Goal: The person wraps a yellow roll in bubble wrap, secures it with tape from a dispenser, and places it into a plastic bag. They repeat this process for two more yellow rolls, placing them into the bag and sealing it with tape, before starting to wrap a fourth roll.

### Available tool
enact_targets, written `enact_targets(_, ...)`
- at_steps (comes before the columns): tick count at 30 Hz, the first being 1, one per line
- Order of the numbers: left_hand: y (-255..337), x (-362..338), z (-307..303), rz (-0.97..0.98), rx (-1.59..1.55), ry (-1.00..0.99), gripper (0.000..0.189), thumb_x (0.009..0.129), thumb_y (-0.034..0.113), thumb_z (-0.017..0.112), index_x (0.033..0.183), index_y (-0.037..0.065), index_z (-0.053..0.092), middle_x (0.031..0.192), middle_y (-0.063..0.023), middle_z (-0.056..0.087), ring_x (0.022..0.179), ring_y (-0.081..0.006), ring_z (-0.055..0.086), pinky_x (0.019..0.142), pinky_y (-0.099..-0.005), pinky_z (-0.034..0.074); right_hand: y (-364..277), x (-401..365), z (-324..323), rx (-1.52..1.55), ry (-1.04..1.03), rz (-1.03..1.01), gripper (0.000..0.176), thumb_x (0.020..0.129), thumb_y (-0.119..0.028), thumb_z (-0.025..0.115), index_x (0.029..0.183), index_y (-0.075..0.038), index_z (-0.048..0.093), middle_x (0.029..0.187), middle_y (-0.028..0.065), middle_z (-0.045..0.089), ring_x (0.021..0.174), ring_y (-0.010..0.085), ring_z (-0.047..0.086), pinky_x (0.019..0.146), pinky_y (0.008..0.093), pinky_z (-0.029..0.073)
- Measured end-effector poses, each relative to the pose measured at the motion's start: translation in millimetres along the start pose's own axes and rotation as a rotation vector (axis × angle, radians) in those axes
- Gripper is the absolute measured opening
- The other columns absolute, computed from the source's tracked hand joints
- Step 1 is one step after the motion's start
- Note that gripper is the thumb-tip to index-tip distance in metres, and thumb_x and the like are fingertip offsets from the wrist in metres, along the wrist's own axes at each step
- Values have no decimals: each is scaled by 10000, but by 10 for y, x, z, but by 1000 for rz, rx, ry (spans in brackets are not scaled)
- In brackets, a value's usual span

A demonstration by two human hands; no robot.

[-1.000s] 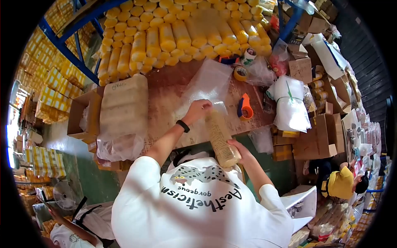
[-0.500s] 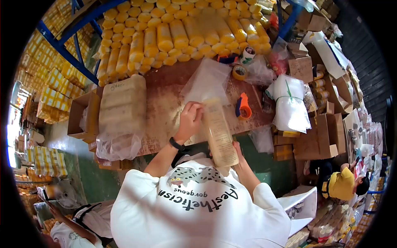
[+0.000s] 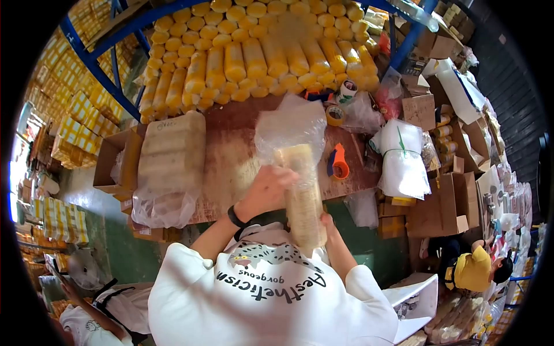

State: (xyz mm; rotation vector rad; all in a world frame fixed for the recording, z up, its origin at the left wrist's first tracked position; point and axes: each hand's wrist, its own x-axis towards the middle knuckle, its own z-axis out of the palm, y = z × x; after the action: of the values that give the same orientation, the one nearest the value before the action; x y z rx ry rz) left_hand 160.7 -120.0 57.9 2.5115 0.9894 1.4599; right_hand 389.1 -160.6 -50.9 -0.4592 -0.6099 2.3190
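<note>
A long packet of pale beige stacked pieces (image 3: 306, 202) in clear plastic is held upright before my chest. Around its lower right side, my right hand (image 3: 329, 228) is closed, its fingers partly hidden behind the packet. My left hand (image 3: 265, 187), with a black band at the wrist, lies against the packet's upper left side; its fingers are smeared by motion. A crinkled clear plastic bag (image 3: 288, 130) is puffed up at the packet's top end, over the table (image 3: 231, 144).
An orange-and-blue tape dispenser (image 3: 338, 162) and a tape roll (image 3: 334, 115) lie right of the packet. Tied clear bags (image 3: 401, 158) are further right. A wrapped bundle (image 3: 172, 144) stands left. Yellow-ended packets (image 3: 254, 60) are stacked behind. A person in yellow (image 3: 473, 268) is at right.
The packet has turned more upright. My left hand has moved slightly down against its side. The clear plastic that lay flatter on the table is now puffed up at the packet's top end.
</note>
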Motion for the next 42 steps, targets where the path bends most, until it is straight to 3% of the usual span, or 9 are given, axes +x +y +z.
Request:
enact_targets(6,109,44,-82,-445,-183,222,190,783,-23,601,963,31,572,1228,-147,499,995,-289,549,890,-370,437,18,51,500,404,-298,124,1170,419,-751,744,1278,-24,425,1061,161,536,872,298,599,757,378,522)
enact_targets(9,86,50,-67,-386,-59,178,128,787,14,611,898,32,549,1312,-149,465,1042,-330,540,979,-403,372,115,146,548,661,-445,133,1026,546,-587,782,1321,-38,395,1146,192,550,969,372,596,819,445,519)
enact_targets(14,295,49,-89,-148,2,-195,137,787,46,639,864,68,527,1363,-155,433,1282,-369,390,1093,-431,236,-53,52,475,125,-59,142,950,608,-413,767,1356,-20,334,1192,174,527,1036,351,571,851,450,487)
enact_targets(22,305,-417,67,-836,-1022,227,1021,683,248,800,1446,106,136,1500,-126,109,1377,-234,152,1108,-416,206,25,102,595,-924,160,-297,796,640,-229,801,1294,-18,400,1235,128,500,1125,241,509,946,364,425)
enact_targets(25,275,-833,139,-935,-1149,160,1172,653,227,827,1468,119,-9,1477,-89,158,1357,-209,177,1096,-385,234,-359,121,704,-1128,113,-46,607,679,-151,775,1203,-32,494,1183,112,515,1041,211,553,843,332,495)
enact_targets(30,277,-807,54,-872,-1168,96,1223,608,274,857,1469,121,1,1471,-86,164,1355,-205,176,1104,-382,203,-677,364,1014,-1076,217,-710,685,714,-67,732,1288,-52,358,1272,85,412,1156,178,447,749,262,496)
enact_targets(36,282,-670,26,-818,-1170,212,1134,602,307,865,1427,130,107,1415,-65,220,1329,-207,212,1095,-370,209,-934,530,1321,-1663,286,-960,201,808,6,597,1009,5,595,975,130,610,861,267,593,700,334,483)
enact_targets(39,262,-711,71,-832,-1203,320,882,703,311,804,1337,126,219,1325,-49,330,1254,-178,313,1047,-343,284,-718,566,1543,-1783,246,-1466,113,785,38,583,887,8,623,870,122,618,765,308,593,642,366,487)
enact_targets(42,283,-660,3,-996,-1481,442,651,821,301,700,1262,118,259,1226,-25,410,1151,-139,395,976,-313,353,-517,497,1290,-1783,144,-1489,138,755,43,600,886,0,612,853,112,606,760,297,586,638,363,485)
